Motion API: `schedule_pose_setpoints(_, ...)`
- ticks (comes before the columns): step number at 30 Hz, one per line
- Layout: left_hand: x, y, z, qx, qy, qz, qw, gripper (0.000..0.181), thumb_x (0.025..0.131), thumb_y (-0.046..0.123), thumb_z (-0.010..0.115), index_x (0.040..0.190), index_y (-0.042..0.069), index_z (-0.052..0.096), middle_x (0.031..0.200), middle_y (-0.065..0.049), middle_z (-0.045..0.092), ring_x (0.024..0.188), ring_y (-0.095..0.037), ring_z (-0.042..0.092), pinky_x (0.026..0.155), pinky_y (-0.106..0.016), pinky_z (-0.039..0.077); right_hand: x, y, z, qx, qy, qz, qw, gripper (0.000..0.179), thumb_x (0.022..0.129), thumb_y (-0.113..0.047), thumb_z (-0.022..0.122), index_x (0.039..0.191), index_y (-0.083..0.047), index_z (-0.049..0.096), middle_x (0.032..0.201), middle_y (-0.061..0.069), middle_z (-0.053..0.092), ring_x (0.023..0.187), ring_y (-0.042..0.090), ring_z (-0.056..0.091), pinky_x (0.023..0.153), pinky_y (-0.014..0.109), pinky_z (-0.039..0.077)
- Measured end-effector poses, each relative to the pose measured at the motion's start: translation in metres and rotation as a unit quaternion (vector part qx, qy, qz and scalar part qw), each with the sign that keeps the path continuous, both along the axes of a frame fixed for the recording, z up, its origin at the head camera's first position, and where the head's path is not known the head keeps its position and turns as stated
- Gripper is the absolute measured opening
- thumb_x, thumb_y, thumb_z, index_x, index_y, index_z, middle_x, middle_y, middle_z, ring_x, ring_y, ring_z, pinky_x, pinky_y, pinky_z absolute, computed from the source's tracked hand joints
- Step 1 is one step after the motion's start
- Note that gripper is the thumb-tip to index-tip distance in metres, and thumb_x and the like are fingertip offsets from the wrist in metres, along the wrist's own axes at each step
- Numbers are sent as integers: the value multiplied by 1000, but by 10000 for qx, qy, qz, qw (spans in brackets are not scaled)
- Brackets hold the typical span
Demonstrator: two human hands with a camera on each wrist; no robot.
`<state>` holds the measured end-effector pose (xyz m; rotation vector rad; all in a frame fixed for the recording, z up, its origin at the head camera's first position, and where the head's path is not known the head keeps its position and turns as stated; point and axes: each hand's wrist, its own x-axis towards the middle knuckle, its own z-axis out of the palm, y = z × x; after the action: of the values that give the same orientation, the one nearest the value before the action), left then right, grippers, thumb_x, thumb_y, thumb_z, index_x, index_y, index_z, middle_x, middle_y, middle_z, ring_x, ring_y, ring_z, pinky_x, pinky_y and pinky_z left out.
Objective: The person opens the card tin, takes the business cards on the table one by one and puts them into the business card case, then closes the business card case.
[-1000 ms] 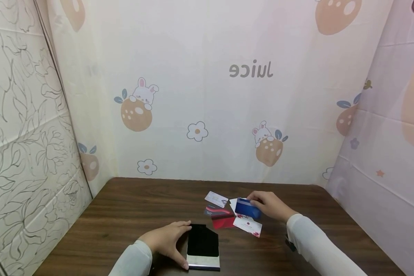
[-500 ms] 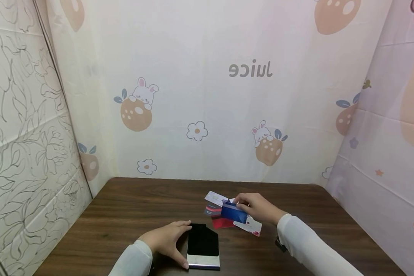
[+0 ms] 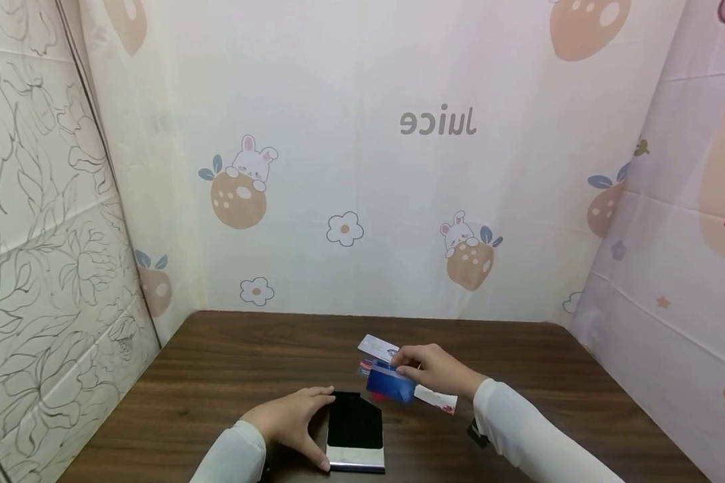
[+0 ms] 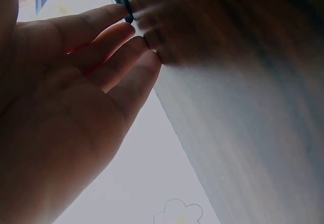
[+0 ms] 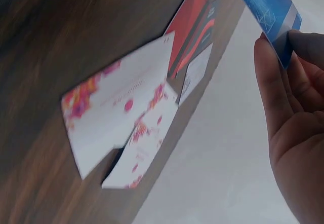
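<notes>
My right hand (image 3: 438, 369) pinches a blue bank card (image 3: 391, 384) by its upper right part, between thumb and fingers. In the right wrist view the blue card's patterned face shows, raised apart from the other cards. At the front of the table lies a black and silver card case (image 3: 355, 422). My left hand (image 3: 296, 419) holds the case at its left side, thumb at the near corner and fingertips at the far one. Those fingers (image 4: 134, 79) are nearly straight in the left wrist view, and only a sliver of the case shows there.
Several cards lie overlapping behind the case: white flowered ones (image 5: 116, 102), a red card (image 5: 190, 16), a dark card with a red stripe (image 5: 206, 31) and a pale card (image 3: 376, 347). The wooden table (image 3: 248, 342) ends at a printed curtain (image 3: 302, 168).
My right hand has carried the blue card left and slightly nearer, from over the white cards to over the red one, toward the case. My left hand and the case stay put.
</notes>
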<state>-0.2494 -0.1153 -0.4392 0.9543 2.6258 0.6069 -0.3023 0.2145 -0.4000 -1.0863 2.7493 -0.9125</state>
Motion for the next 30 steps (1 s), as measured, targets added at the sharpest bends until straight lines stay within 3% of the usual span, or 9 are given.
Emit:
schedule_pose_setpoints(9, 0, 0, 0, 37, -44, 39, 10000, 103, 67, 59, 88, 147, 6, 49, 157, -9, 38, 142, -30, 36, 112, -47, 36, 8, -20, -4, -179, -305, 417, 9985, 14, 101, -23, 64, 112, -21, 72, 94, -15, 68, 81, 7, 61, 73, 25, 55)
schedule_pose_setpoints(20, 2, 3, 2, 29, 11, 36, 10000, 103, 67, 56, 89, 146, 5, 49, 156, -11, 40, 142, -31, 37, 112, -47, 36, 16, -39, -6, -54, -749, 530, 9958, 13, 101, -19, 63, 110, -22, 72, 95, -17, 69, 81, 5, 61, 76, 23, 54)
schedule_pose_setpoints(30, 3, 3, 1, 99, 21, -13, 9999, 103, 67, 56, 89, 147, 5, 49, 156, -11, 39, 142, -31, 37, 112, -46, 36, 22, -53, -9, -8, -917, 878, 9919, 11, 101, -18, 63, 107, -21, 72, 97, -16, 68, 79, 1, 61, 73, 21, 54)
